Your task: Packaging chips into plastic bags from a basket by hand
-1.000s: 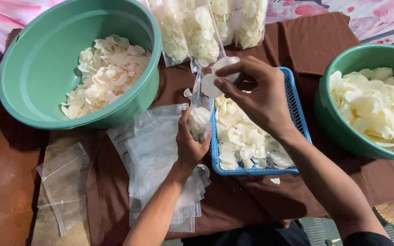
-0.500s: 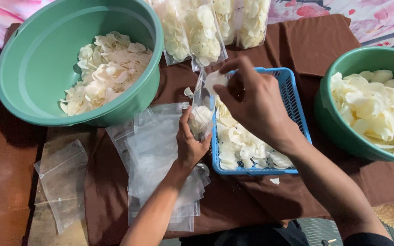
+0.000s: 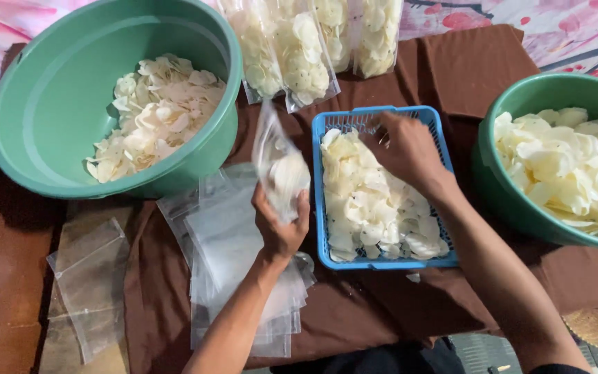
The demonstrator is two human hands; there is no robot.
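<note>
The left hand (image 3: 279, 228) is clamped around the bottom of a clear plastic bag (image 3: 279, 170), partly filled with pale, thin chips and held tilted just left of the blue basket (image 3: 444, 208). The right hand (image 3: 404, 149) reaches into the basket's far end, fingers curled onto the chips (image 3: 368, 208); whether it grips any, I cannot tell.

Brown cloth (image 3: 479, 62) over wooden table (image 3: 1, 277), floral backdrop (image 3: 576, 28)
</note>
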